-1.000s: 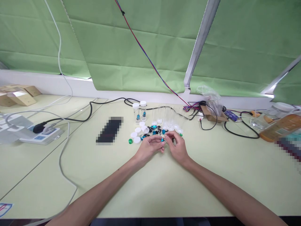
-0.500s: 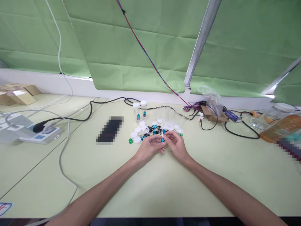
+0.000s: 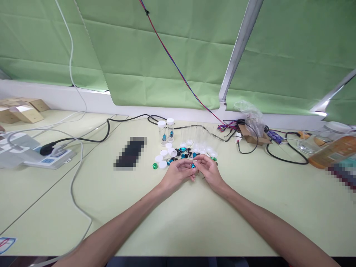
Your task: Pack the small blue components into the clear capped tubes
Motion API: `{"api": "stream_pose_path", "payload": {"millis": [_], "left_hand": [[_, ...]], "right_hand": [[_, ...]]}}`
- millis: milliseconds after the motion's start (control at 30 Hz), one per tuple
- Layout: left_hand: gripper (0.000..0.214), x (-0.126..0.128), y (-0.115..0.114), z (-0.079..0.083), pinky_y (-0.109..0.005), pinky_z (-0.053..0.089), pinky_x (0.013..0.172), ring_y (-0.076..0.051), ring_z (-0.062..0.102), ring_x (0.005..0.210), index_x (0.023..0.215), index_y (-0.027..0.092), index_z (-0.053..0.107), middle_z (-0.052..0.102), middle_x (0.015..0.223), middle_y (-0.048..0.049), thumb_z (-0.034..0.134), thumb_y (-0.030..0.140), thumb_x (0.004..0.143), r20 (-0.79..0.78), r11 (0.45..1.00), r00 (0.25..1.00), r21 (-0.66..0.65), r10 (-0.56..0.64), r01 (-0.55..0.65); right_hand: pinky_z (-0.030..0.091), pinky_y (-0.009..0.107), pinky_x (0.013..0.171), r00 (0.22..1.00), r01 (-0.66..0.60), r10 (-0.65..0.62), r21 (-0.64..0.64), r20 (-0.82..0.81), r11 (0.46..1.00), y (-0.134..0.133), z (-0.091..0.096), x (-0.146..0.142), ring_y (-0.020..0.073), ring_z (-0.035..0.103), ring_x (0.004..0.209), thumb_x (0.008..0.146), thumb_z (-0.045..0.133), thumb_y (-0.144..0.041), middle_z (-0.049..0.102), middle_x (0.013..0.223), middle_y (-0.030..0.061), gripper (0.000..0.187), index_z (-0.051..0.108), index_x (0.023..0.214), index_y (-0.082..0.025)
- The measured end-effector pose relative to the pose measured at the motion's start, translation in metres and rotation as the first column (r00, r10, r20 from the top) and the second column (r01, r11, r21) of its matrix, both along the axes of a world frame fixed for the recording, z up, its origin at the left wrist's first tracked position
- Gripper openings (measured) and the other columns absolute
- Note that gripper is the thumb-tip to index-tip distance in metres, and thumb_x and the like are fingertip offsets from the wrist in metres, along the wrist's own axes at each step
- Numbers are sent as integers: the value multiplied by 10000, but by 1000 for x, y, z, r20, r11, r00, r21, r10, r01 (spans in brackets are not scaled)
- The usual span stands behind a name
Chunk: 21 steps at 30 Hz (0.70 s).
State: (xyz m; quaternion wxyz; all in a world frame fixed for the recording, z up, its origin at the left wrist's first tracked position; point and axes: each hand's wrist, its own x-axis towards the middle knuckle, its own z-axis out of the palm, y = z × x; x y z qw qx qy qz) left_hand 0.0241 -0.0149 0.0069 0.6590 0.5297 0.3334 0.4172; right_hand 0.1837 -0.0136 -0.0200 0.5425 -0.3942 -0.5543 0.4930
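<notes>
My left hand (image 3: 178, 174) and my right hand (image 3: 209, 170) meet above the pale green table (image 3: 178, 215), fingertips pinched together. Between them sits a small blue part (image 3: 193, 166) with a thin metal pin standing up from it. My left fingers pinch the blue part; my right fingers close on the pin beside it. Just behind the hands lies a scatter of white caps (image 3: 164, 152), blue and black small parts (image 3: 182, 150) and a green part (image 3: 155, 166). Two capped clear vials (image 3: 166, 131) with blue parts inside stand upright behind the scatter.
A blurred dark rectangle (image 3: 130, 152) lies left of the scatter. A power strip (image 3: 50, 158) with black and white cables sits at far left, cardboard boxes (image 3: 23, 111) behind it. At right are tangled wires, a small box with a plastic bag (image 3: 251, 126), a jar (image 3: 319, 141) and an orange bottle (image 3: 333, 150).
My right hand has slid slightly left, closing in on my left hand's fingertips. The pin on the blue part now stands more upright.
</notes>
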Motion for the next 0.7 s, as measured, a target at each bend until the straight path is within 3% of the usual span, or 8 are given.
{"api": "stream_pose_path", "payload": {"millis": [700], "left_hand": [[306, -1, 3, -6, -282, 527, 616, -127, 623, 591, 906, 116, 687, 671, 783, -51, 796, 310, 695, -1, 1000, 1000, 16, -21, 21]], "right_hand": [[434, 254, 594, 967, -169, 129, -176, -220, 970, 3, -2, 3, 118, 556, 628, 762, 763, -367, 598, 712, -21, 252, 651, 922, -209]]}}
